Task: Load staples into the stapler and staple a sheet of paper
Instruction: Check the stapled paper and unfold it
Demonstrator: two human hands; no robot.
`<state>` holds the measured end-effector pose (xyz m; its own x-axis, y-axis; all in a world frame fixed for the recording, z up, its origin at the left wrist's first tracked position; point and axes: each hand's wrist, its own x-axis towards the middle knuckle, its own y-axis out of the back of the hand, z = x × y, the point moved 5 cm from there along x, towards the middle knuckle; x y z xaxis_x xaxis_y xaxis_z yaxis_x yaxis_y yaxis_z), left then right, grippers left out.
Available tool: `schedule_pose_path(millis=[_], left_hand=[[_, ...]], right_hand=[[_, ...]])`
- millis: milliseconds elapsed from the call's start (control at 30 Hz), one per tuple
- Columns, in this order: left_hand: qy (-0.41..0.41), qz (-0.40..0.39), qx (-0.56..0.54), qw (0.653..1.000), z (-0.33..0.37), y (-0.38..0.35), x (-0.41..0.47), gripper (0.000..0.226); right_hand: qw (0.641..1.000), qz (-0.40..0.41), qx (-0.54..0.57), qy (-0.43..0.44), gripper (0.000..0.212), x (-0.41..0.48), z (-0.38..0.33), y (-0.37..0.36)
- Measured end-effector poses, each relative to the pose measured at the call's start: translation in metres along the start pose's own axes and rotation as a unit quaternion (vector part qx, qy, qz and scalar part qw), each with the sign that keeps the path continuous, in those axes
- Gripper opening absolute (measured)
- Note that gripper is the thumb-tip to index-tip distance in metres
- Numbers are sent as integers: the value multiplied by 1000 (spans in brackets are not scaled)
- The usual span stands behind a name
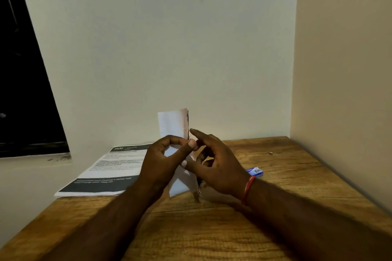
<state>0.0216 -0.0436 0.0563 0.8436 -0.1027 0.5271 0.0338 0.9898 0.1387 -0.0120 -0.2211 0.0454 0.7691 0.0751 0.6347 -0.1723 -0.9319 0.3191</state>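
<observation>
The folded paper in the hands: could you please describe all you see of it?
The folded paper is white, with dark print along its right edge. It is upright above the wooden table, its top free. The left hand pinches its middle between thumb and fingers; the right hand touches its right side.

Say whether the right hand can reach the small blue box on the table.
Probably yes: the small blue box lies uncovered beside that wrist, though the right hand holds the folded white paper.

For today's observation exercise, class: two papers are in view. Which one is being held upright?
The folded white sheet, pinched upright by the left hand; the printed sheet with dark bands lies flat on the table.
</observation>
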Motion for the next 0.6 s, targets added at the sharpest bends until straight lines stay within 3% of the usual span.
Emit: schedule_pose_path(millis=[200,600], left_hand=[[23,-7,-28,999,-8,2,6,77],[58,-24,-91,994,-13,-1,8,82]], right_hand=[[998,11,42,-35,88,4,5,8],[996,13,61,-56,72,8,12,9]])
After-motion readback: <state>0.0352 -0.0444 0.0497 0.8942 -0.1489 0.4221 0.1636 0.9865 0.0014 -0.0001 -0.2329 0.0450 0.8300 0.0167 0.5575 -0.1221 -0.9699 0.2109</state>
